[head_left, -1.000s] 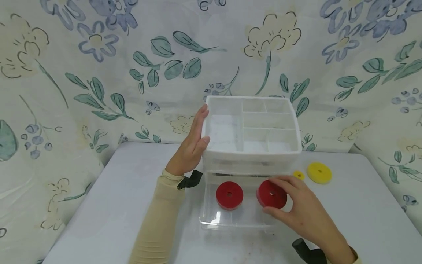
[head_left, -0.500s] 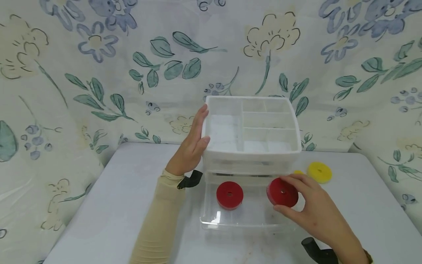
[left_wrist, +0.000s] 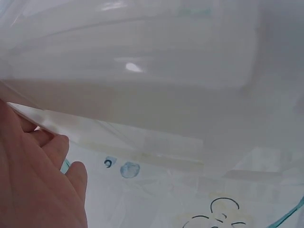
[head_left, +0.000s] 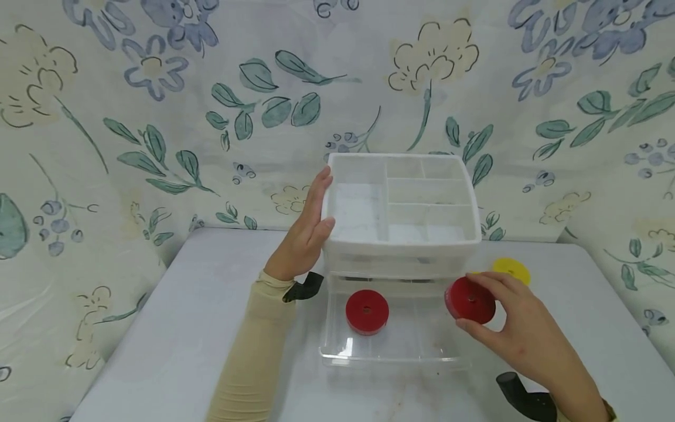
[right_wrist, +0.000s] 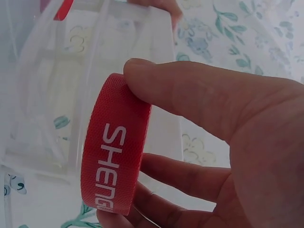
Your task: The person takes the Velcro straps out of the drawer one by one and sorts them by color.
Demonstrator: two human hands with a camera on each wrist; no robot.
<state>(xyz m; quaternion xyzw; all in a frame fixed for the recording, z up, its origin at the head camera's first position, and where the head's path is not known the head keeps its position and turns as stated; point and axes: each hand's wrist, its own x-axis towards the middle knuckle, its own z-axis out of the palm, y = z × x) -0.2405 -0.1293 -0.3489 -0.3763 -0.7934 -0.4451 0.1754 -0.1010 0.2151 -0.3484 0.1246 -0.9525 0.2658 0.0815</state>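
My right hand [head_left: 527, 328] pinches a red ribbon roll [right_wrist: 116, 147] between thumb and fingers; white lettering runs along its woven edge. The roll is at the right edge of a clear pulled-out drawer [head_left: 406, 346]. In the drawer's left part lies a second red ribbon roll [head_left: 367, 310]. The drawer belongs to a white drawer organizer [head_left: 401, 249] with a compartmented top. My left hand [head_left: 300, 234] rests against the organizer's left side, fingers extended along it and thumb at the front corner. In the left wrist view its fingertips touch the white wall.
A yellow disc [head_left: 512, 269] lies on the white table [head_left: 174, 328] right of the organizer. A smaller yellow piece is mostly hidden behind my right hand. Flower-patterned cloth [head_left: 337, 76] hangs behind and at both sides of the table.
My right hand has carried the red ribbon roll rightward from over the drawer to its right edge, now covering most of the small yellow piece. My left hand stays in place.
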